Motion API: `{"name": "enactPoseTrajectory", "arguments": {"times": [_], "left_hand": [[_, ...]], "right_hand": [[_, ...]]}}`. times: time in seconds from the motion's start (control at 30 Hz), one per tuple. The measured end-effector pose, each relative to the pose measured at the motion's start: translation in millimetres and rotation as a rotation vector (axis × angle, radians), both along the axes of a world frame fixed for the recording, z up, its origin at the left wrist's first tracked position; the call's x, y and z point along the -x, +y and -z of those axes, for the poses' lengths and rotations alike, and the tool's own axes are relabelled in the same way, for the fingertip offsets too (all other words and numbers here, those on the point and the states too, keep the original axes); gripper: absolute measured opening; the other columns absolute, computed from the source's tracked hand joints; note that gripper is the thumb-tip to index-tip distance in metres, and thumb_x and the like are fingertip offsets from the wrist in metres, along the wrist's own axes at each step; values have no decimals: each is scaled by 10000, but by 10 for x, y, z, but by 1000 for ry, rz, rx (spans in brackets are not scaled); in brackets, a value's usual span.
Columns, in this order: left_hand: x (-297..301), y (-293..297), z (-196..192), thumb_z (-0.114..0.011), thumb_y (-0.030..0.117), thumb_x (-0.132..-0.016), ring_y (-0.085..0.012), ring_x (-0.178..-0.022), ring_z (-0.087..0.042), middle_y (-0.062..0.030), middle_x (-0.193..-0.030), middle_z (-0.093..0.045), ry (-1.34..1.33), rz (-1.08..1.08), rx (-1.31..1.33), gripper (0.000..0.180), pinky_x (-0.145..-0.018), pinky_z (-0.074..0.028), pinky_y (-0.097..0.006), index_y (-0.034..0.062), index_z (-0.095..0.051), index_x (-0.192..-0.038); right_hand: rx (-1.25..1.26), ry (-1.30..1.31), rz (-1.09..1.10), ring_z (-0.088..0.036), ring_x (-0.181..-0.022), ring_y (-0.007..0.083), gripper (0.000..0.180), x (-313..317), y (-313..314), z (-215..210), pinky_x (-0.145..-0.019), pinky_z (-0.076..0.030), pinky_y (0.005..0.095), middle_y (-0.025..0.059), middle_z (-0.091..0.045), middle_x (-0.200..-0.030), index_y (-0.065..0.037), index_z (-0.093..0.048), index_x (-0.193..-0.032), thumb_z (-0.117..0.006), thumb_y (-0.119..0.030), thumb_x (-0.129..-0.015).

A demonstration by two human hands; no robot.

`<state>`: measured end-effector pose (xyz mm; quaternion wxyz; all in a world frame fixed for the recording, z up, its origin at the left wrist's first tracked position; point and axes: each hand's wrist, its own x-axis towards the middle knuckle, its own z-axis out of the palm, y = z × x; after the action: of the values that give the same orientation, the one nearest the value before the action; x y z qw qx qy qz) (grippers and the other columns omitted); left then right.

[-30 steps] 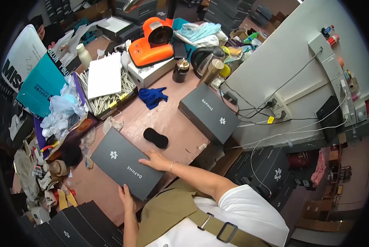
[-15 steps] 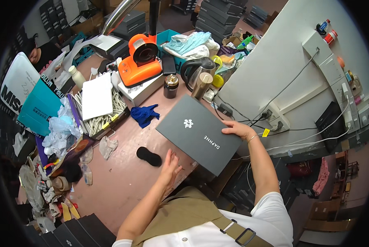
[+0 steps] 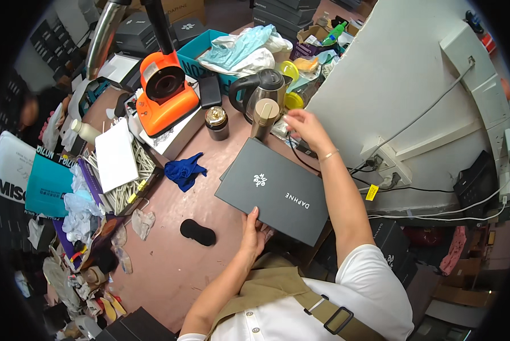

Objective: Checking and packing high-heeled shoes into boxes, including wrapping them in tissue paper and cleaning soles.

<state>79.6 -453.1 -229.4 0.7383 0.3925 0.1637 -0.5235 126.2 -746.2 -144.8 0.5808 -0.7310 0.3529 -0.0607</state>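
Holding the dark grey box [image 3: 277,193] by its near edge with the left hand [image 3: 255,234]: thumb laid over the rim of the top face, other fingers folded against the side below and partly hidden, closed onto the cardboard with hardly any gap. Beyond the far edge of the dark grey box and off it, the right hand [image 3: 306,128], with fingers half bent and tips turned leftward; cannot tell the width of the gap between thumb and fingertips, or any object held there. On that wrist, a thin bracelet [image 3: 330,154].

Beneath the dark grey box, a second box [image 3: 225,172], showing only a corner past its left edge, both at the right side of the pinkish table [image 3: 152,267]. Just behind the dark grey box, a brown tumbler [image 3: 263,120], upright; farther behind it, a kettle [image 3: 269,94] with a black handle. Behind and to the left of the dark grey box, a dark jar [image 3: 217,125] with a gold-coloured lid, then, farther left, an orange device [image 3: 167,105]. Left of the dark grey box and apart from it, a crumpled blue cloth [image 3: 185,172]; left of its near corner, a black oval pad [image 3: 198,232], lying flat. To the right of the dark grey box, a yellow tag [image 3: 372,192] on a cable beside the wall
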Motion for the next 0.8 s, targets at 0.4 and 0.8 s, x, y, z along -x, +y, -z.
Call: {"name": "enactPoseTrajectory", "arguments": {"times": [0.4, 0.8], "left_hand": [[-257, 190, 69, -652, 436, -773, -227, -1162, -466, -88, -1248, -509, 7, 5, -53, 672, -964, -380, -429, 75, -439, -1298], [-794, 376, -10, -649, 491, -781, -272, -1141, -446, -148, -1277, -451, -93, 149, -162, 762, -969, -363, -445, 25, -394, -1327]], "right_hand": [[-714, 444, -458, -505, -1177, 202, 651, 465, 161, 700, -965, -434, 304, 144, -526, -1291, 4, -455, -1335, -316, -525, -982], [68, -423, -3, -460, -1236, 251, 954, -564, 89, 909, -1016, -388, 361, 152, -468, -1329, -22, -317, -1371, -864, -294, -638]]}}
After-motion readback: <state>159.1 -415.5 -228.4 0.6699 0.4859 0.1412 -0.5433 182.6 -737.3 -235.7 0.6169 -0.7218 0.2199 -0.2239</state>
